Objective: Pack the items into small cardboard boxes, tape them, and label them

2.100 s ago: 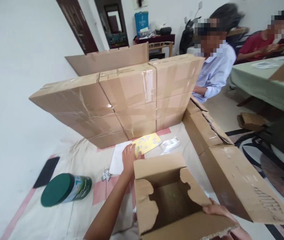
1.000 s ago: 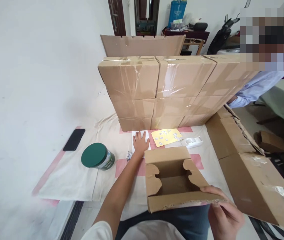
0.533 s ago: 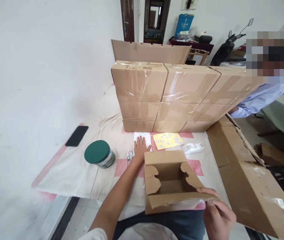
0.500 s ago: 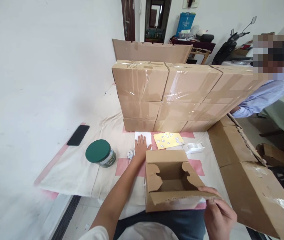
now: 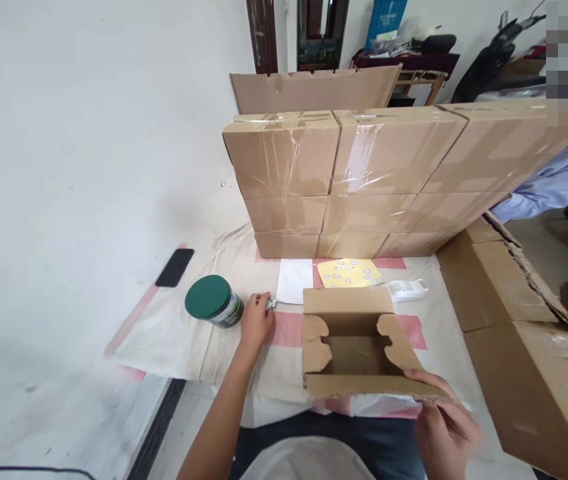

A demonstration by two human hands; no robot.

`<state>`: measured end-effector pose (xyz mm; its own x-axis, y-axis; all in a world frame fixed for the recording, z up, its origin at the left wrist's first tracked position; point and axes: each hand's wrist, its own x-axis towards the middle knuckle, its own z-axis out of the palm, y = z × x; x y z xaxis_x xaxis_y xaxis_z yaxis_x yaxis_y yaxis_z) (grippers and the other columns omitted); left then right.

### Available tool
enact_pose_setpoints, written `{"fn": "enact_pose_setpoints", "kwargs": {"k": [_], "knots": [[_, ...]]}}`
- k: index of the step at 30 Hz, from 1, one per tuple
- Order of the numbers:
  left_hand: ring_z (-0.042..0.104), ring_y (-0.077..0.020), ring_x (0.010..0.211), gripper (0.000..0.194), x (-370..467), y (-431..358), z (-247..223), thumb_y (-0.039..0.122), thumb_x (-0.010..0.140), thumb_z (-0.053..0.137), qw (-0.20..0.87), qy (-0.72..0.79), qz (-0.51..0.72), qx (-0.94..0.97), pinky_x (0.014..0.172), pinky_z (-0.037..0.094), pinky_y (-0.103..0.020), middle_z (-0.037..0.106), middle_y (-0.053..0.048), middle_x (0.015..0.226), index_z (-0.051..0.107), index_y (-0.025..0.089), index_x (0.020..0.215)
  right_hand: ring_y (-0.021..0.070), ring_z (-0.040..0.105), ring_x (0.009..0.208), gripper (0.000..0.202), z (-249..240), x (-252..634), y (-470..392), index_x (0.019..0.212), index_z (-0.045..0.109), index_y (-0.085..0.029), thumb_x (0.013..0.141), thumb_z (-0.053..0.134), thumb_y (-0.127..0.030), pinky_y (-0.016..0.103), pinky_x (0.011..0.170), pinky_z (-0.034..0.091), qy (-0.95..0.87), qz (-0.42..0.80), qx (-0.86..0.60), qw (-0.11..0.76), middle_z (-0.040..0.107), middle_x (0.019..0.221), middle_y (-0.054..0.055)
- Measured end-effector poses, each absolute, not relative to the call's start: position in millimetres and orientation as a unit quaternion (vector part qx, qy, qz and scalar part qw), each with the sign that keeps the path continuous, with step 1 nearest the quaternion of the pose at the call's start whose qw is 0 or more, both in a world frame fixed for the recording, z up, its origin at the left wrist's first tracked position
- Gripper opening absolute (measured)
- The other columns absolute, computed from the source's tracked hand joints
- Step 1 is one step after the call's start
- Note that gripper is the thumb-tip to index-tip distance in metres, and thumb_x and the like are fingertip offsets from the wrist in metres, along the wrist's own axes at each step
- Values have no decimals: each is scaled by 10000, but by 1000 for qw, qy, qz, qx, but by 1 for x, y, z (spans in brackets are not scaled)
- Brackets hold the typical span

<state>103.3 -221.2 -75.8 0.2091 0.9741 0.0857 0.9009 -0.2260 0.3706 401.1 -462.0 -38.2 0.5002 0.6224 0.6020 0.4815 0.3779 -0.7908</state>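
Note:
My left hand has its fingers curled round a small crumpled whitish wad, partly hidden by them. A white sheet of paper lies just right of it, and a green-lidded tub stands to its left. At the lower right, my right hand pinches the corner of the near flap of an open cardboard box. The box's side flaps stick up, and its inside shows bare brown cardboard. Beyond the box lie a yellow sheet with small pale stickers and a white tape dispenser.
A tall wall of taped cartons stands across the far side of the cloth-covered table. A black phone lies at the left edge. Large cardboard borders the right; a person's blue sleeve shows behind.
My left hand has left the white sheet, moved left and closed on the crumpled wad. My right hand still holds the box flap. The view has shifted a little.

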Motion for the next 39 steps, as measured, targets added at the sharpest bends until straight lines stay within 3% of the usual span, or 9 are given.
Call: {"fn": "enact_pose_setpoints", "kwargs": {"k": [6,11,15,21,24,30,34,37,39], "knots": [[616,-245,1193,410,127,-162,-78,143,950,560,117,602,225,757,1015,509,-386,641,-120,1295,564,170,1359,232,734,913,207,-38,396,-464,728,598,-198,898,634,-86,383,786,568,-509,72,-548,660,771,1021,63],[611,-257,1189,286,144,-115,-86,340,973,648,111,599,253,751,1020,522,-494,626,-101,1307,645,165,1199,217,739,926,201,-34,392,-464,759,623,-208,914,617,-82,360,791,576,-519,72,-554,647,769,1031,48],[652,-235,1100,290,143,-108,-100,367,969,656,126,581,264,759,973,550,-470,670,-91,1212,661,157,1168,217,744,925,211,-32,391,-463,757,630,-209,920,604,-79,356,782,588,-524,76,-554,642,769,1028,49],[702,-227,1023,450,120,-168,-102,256,936,605,108,526,348,769,923,569,-387,696,-149,1273,593,162,1377,228,739,911,234,-34,391,-462,722,600,-209,914,609,-74,376,775,593,-525,64,-557,640,769,1011,59],[680,-244,1132,319,101,-222,-87,246,954,570,55,494,405,767,996,539,-407,712,-125,1276,673,190,1251,239,738,935,256,-34,387,-462,696,594,-207,916,606,-76,383,792,593,-531,60,-568,626,767,1029,73],[668,-259,1047,79,43,-285,-43,200,867,712,-83,484,506,709,1020,478,-455,737,-96,1053,723,220,943,254,748,1006,228,-26,366,-457,765,683,-214,926,584,-87,372,815,614,-587,72,-569,572,767,1092,96],[557,-353,1285,388,14,-268,-22,328,818,797,-121,533,507,667,1146,373,-568,624,-172,1300,685,194,1165,258,727,1092,197,-26,358,-457,842,721,-226,928,585,-111,383,885,611,-594,76,-582,551,745,1178,94],[270,-435,1531,854,6,-249,-21,489,745,841,-9,582,457,672,1221,290,-609,268,-233,1628,493,183,1463,278,689,1181,173,-29,356,-464,838,725,-227,924,610,-130,410,941,589,-596,74,-582,548,702,1280,101],[115,-433,1586,1057,6,-241,-29,499,702,864,91,597,460,651,1247,268,-591,63,-231,1697,336,187,1562,272,694,1148,167,-30,355,-473,897,752,-234,927,618,-139,410,913,593,-601,72,-581,544,639,1377,113]]}}
